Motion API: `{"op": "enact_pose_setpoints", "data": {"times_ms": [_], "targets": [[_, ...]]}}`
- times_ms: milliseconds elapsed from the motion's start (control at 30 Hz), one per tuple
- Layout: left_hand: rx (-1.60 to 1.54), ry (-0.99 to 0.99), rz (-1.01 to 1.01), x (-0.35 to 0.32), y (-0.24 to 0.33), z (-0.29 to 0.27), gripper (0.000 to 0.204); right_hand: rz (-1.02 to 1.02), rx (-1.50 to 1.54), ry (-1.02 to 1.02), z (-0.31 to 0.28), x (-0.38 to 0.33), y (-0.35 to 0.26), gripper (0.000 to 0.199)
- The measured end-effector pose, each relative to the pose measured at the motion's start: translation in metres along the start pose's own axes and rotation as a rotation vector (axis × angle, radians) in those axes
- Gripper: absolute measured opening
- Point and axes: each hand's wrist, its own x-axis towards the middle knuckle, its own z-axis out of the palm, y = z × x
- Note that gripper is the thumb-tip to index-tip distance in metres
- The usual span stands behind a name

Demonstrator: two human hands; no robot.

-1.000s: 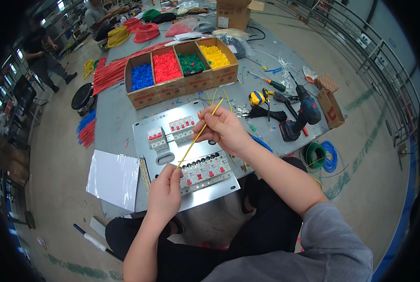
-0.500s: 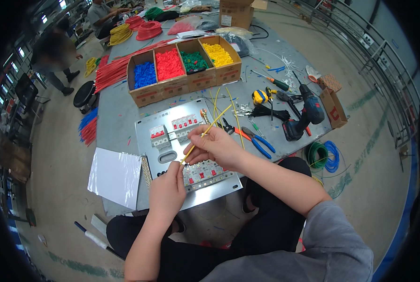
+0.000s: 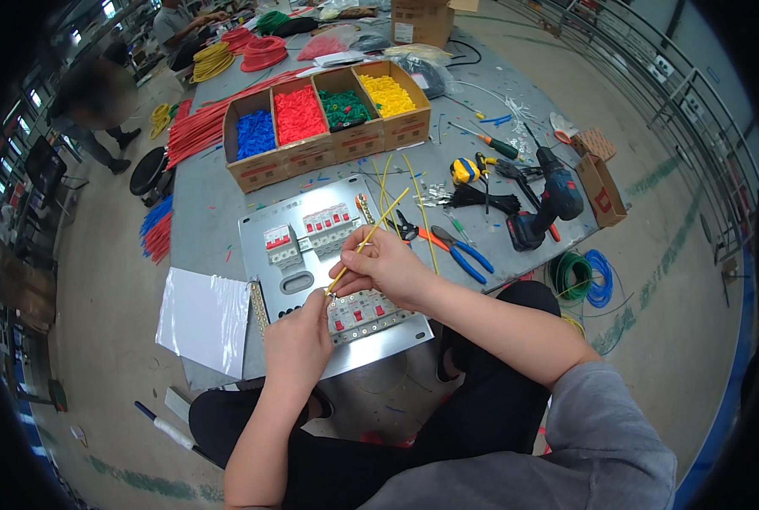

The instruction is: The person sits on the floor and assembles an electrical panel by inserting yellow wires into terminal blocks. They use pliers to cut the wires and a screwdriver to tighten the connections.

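Holding: one yellow wire [image 3: 388, 212], between our two hands. Left hand [image 3: 299, 340]: thumb and forefinger pressed together on its near end. Right hand [image 3: 384, 265]: fingertips pinching midway, other fingers loosely curled. Under our fingers: metal plate [image 3: 260, 229], switches [image 3: 358, 314] seemingly fitted; our wire's far end free, apparently unattached. Right of our fingers: pliers [image 3: 460, 252].

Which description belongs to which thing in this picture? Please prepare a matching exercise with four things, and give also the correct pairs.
1. yellow wire
2. divided cardboard box
3. power drill
4. white sheet

A. right of the metal panel
B. held by left hand and right hand
C. left of the metal panel
D. filled in blue, red, green and yellow

Pairs: 1-B, 2-D, 3-A, 4-C
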Motion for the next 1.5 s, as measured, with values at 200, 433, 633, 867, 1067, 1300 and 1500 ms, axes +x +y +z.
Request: {"op": "enact_pose_setpoints", "data": {"times_ms": [200,433,633,867,1067,1300,1500], "targets": [[-0.180,-0.034,-0.088,0.004,0.000,-0.009,0.011,0.007,0.159,-0.084,-0.008,0.001,-0.010,0.034],[-0.416,-0.009,-0.132,0.008,-0.001,0.002,0.022,0.014,0.169,-0.021,-0.010,0.002,-0.013,0.042],[-1.477,-0.471,-0.580,0.003,-0.011,0.002,0.045,-0.152,0.022,0.015,-0.015,0.006,-0.025,0.042],[-1.611,-0.427,-0.674,0.003,-0.011,0.011,0.054,0.003,-0.103,-0.075,0.009,-0.007,-0.006,0.029],[-0.774,-0.159,-0.307,-0.001,0.003,0.017,0.051,0.038,-0.001,-0.063,0.009,-0.007,0.005,0.025],[-0.767,-0.122,-0.306,0.001,0.005,0.014,0.048,-0.003,0.021,-0.099,0.010,-0.008,0.001,0.021],[-0.746,-0.072,-0.300,0.001,0.005,0.013,0.048,0.002,0.025,-0.095,0.007,-0.006,-0.006,0.024]]}}
